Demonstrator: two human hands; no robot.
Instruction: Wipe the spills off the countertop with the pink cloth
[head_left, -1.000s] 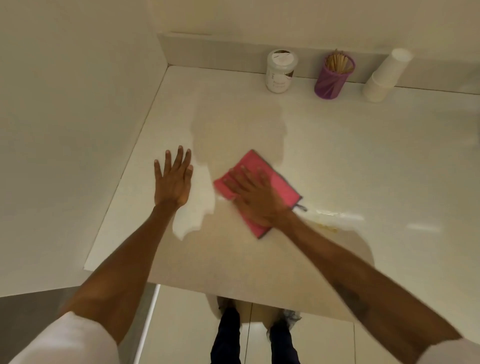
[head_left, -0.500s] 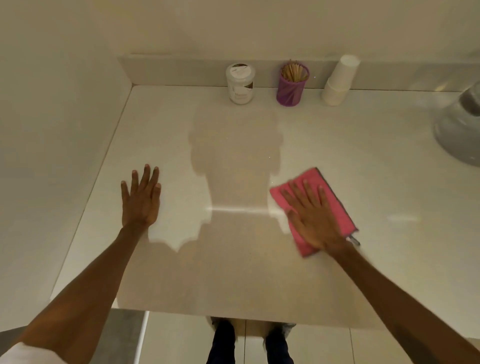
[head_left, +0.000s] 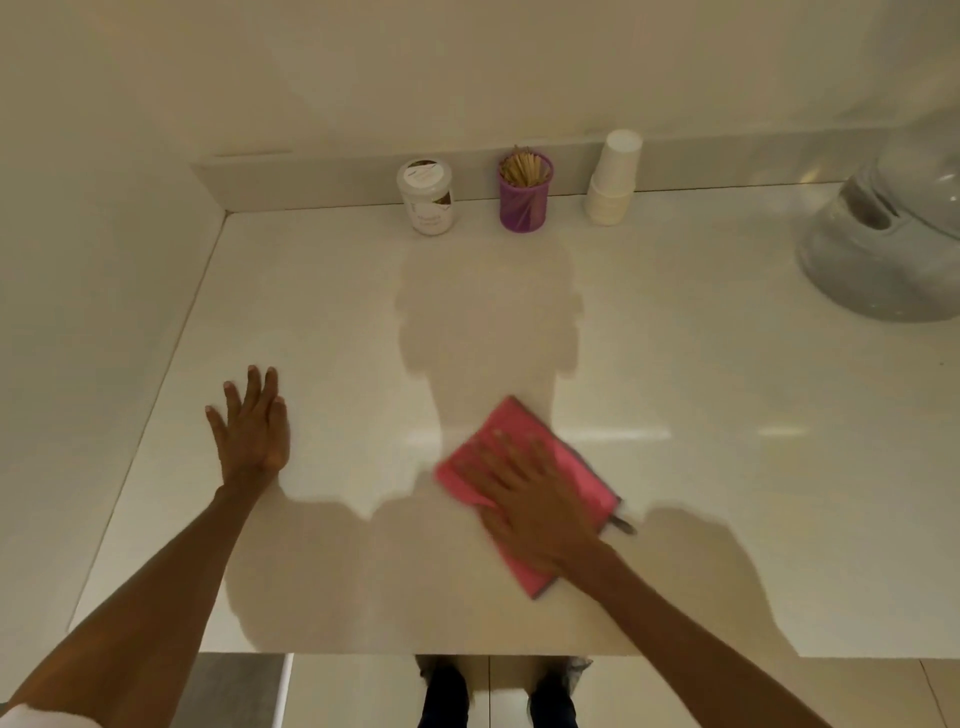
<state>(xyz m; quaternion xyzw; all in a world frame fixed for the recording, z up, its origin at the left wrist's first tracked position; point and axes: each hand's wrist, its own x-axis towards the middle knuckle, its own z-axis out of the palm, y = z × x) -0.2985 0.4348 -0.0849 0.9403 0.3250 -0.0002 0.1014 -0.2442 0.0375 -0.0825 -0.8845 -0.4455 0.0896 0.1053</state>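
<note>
The pink cloth (head_left: 519, 423), folded into a rectangle, lies flat on the white countertop (head_left: 675, 364) near its front edge, right of centre. My right hand (head_left: 530, 499) presses down on it with fingers spread, covering most of it; the motion blurs both. My left hand (head_left: 254, 431) rests palm-down on the bare counter to the left, fingers apart, holding nothing. No spill stands out on the glossy surface; my shadow falls across the middle.
Along the back wall stand a white lidded jar (head_left: 428, 197), a purple cup of wooden sticks (head_left: 524, 195) and a stack of white paper cups (head_left: 613, 182). A grey-white appliance (head_left: 883, 249) sits at the far right. A side wall borders the counter's left.
My right hand slid the cloth to the right, then back toward the left. My left hand stayed planted. The view lifted, bringing the appliance at the right into sight.
</note>
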